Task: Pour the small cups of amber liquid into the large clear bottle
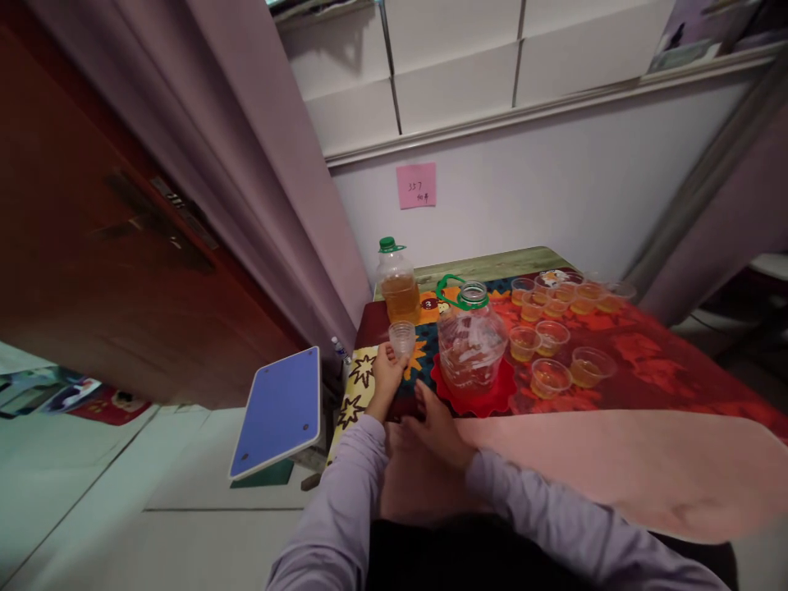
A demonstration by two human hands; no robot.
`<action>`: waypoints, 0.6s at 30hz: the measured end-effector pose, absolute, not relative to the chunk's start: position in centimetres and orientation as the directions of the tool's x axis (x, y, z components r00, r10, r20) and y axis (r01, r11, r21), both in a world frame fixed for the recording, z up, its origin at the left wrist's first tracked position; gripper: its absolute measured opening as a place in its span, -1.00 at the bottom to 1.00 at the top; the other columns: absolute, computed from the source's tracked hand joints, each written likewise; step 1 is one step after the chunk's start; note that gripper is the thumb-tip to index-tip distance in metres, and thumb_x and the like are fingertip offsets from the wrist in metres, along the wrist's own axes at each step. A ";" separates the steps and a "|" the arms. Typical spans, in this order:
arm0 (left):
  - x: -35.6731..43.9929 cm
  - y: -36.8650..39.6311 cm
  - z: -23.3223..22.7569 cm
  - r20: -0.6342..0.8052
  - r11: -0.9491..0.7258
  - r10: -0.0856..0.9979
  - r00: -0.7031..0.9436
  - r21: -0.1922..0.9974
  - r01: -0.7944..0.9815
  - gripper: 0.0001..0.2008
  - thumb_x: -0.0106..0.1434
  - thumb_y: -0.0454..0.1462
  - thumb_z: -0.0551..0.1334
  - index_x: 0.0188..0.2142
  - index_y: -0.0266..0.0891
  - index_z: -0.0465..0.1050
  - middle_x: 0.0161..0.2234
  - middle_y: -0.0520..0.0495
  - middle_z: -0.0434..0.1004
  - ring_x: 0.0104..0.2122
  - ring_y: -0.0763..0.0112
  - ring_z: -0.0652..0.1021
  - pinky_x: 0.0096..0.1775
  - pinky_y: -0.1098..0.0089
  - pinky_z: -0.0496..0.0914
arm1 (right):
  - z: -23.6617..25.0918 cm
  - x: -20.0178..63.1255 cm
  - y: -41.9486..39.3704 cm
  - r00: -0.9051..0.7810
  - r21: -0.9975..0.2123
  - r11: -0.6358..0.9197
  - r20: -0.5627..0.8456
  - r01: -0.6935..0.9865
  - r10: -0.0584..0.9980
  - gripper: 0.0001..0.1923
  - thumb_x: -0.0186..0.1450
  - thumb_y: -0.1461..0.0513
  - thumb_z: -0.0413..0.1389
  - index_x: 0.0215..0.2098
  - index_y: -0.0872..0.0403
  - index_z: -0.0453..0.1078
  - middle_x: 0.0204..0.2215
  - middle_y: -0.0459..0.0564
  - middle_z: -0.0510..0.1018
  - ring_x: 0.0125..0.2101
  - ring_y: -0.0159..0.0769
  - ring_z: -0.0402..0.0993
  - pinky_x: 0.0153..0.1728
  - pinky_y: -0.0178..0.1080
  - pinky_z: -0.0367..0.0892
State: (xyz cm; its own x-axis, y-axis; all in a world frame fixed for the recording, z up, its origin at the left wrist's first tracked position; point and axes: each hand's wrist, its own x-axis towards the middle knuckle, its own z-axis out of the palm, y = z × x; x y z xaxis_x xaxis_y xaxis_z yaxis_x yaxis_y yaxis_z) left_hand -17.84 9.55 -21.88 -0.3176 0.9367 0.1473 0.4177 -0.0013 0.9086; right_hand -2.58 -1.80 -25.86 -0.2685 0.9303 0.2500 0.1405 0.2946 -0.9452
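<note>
the left hand [387, 371] has its grip closed around one small clear plastic cup [402, 336], ribbed and empty by the look of it, held upright just above the near left corner of the tabletop [640, 345]. the right hand [438, 427] lies flat and open, holding nothing, its fingers resting at the tabletop's near edge right beside the left hand, just in front of a red scalloped mat [480, 398]

on that mat stands one large clear plastic jug [471, 345], round-bellied and empty, with a green collar and green handle at its open neck. behind the held cup stands one smaller plastic bottle [399, 283] with a green cap, roughly half full of amber liquid

to the right of the jug sit more small clear cups holding amber liquid: four nearer ones [557, 357] and a farther cluster [563, 297] of about seven, too blurred to count for sure. the cloth [671, 361] covering the tabletop is red with a bright pattern of stars and flowers, and a plain pink sheet [628, 468] lies across its near edge

one pink sticky note [416, 185] is stuck to the white wall; its handwriting seems to start "35" and the rest cannot be read. one blue flat-topped stool [280, 410] stands on the pale floor to the left, beside a dark red wooden door [92, 230]
</note>
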 end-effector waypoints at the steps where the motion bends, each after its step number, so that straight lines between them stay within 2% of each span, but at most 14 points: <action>1: -17.6 9.8 -21.9 0.146 0.005 0.934 -0.326 0.908 0.420 -0.59 0.18 -0.33 0.45 0.01 -0.16 0.46 -0.01 -0.19 0.74 -0.07 0.23 0.75 0.05 0.17 0.66 | -25.9 -1.0 -3.5 -0.245 -0.958 0.264 0.231 0.112 0.942 -0.09 0.33 0.13 0.25 0.61 -0.09 0.17 0.43 0.24 0.49 0.37 0.18 0.52 0.33 0.29 0.51; 3: -17.2 10.2 -22.0 0.145 0.018 0.927 -0.346 0.904 0.427 -0.53 0.20 -0.33 0.43 0.08 -0.16 0.42 0.04 -0.22 0.71 -0.05 0.22 0.74 0.06 0.17 0.65 | -25.4 2.6 -6.6 -0.200 -0.961 0.261 0.239 0.088 0.950 -0.17 0.32 0.06 0.29 0.54 -0.29 0.30 0.42 0.07 0.53 0.34 0.20 0.56 0.31 0.33 0.53; 5: -16.9 10.4 -22.2 0.145 0.033 0.919 -0.367 0.898 0.439 -0.43 0.21 -0.34 0.42 0.19 -0.17 0.35 0.09 -0.25 0.69 -0.03 0.22 0.74 0.06 0.16 0.65 | -24.1 6.9 -8.8 -0.137 -0.952 0.293 0.280 0.087 0.950 -0.20 0.27 0.01 0.37 0.43 -0.63 0.34 0.29 -0.19 0.66 0.20 0.20 0.69 0.18 0.35 0.63; 6: -16.8 10.4 -22.4 0.146 0.041 0.915 -0.376 0.894 0.446 -0.38 0.22 -0.34 0.41 0.24 -0.18 0.31 0.10 -0.26 0.68 -0.03 0.22 0.73 0.07 0.15 0.64 | -23.2 9.3 -9.5 -0.072 -0.950 0.293 0.286 0.111 0.955 -0.24 0.30 0.01 0.36 0.40 -0.71 0.33 0.26 -0.24 0.68 0.17 0.19 0.71 0.18 0.35 0.63; 8: -16.5 10.5 -22.6 0.150 0.053 0.909 -0.389 0.884 0.464 -0.31 0.24 -0.34 0.39 0.32 -0.20 0.23 0.11 -0.27 0.66 -0.02 0.21 0.72 0.09 0.13 0.63 | -21.2 14.5 -9.8 0.125 -0.945 0.271 0.295 0.182 0.947 -0.39 0.38 -0.01 0.31 0.36 -0.62 0.41 0.21 -0.17 0.72 0.13 0.19 0.73 0.16 0.33 0.64; 10: -16.2 10.5 -22.8 0.156 0.063 0.905 -0.395 0.871 0.488 -0.25 0.25 -0.33 0.39 0.38 -0.20 0.18 0.13 -0.28 0.64 0.00 0.20 0.71 0.12 0.11 0.62 | -19.4 20.0 -8.9 0.324 -0.922 0.243 0.339 0.302 0.883 -0.49 0.42 -0.02 0.29 0.33 -0.36 0.48 0.11 0.02 0.75 0.06 0.18 0.75 0.18 0.33 0.62; 12: -15.9 10.4 -23.0 0.160 0.077 0.903 -0.399 0.852 0.517 -0.19 0.23 -0.32 0.43 0.40 -0.19 0.14 0.15 -0.29 0.62 0.04 0.18 0.70 0.17 0.07 0.59 | -18.5 25.3 -7.0 0.498 -0.880 0.216 0.424 0.423 0.756 -0.45 0.41 -0.08 0.30 0.29 -0.12 0.50 0.05 0.15 0.74 0.02 0.16 0.74 0.24 0.37 0.55; 14: -15.7 10.0 -23.1 0.165 0.099 0.898 -0.409 0.828 0.552 -0.12 0.17 -0.33 0.47 0.40 -0.20 0.13 0.19 -0.30 0.58 0.13 0.11 0.66 0.26 0.01 0.53 | -18.7 29.6 -4.5 0.582 -0.844 0.199 0.495 0.498 0.645 -0.34 0.35 -0.16 0.32 0.26 0.02 0.49 0.05 0.24 0.71 0.00 0.14 0.72 0.23 0.36 0.53; 16: -15.6 9.4 -23.2 0.176 0.122 0.889 -0.423 0.799 0.589 -0.09 0.11 -0.34 0.49 0.39 -0.19 0.14 0.24 -0.30 0.52 0.27 0.02 0.57 0.37 -0.06 0.42 | -19.8 32.3 -2.1 0.535 -0.821 0.134 0.475 0.555 0.698 -0.17 0.21 -0.27 0.38 0.22 0.07 0.49 0.11 0.33 0.67 0.07 0.20 0.67 0.24 0.37 0.49; 18: -15.5 8.6 -23.4 0.190 0.137 0.884 -0.428 0.769 0.625 -0.11 0.10 -0.34 0.50 0.37 -0.17 0.17 0.28 -0.30 0.46 0.38 -0.04 0.47 0.44 -0.11 0.32 | -21.3 33.3 -0.1 0.479 -0.836 0.082 0.389 0.543 0.787 -0.04 0.07 -0.30 0.45 0.21 0.10 0.49 0.16 0.39 0.65 0.13 0.25 0.64 0.25 0.34 0.48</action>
State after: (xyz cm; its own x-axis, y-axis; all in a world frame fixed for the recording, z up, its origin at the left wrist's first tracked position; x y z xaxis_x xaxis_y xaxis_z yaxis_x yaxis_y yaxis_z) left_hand -15.55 8.56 -23.43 -0.4279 0.8837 0.1898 0.6246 0.1373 0.7688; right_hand 33.31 -0.08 -21.32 0.4794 0.7867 0.3890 0.5431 0.0821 -0.8356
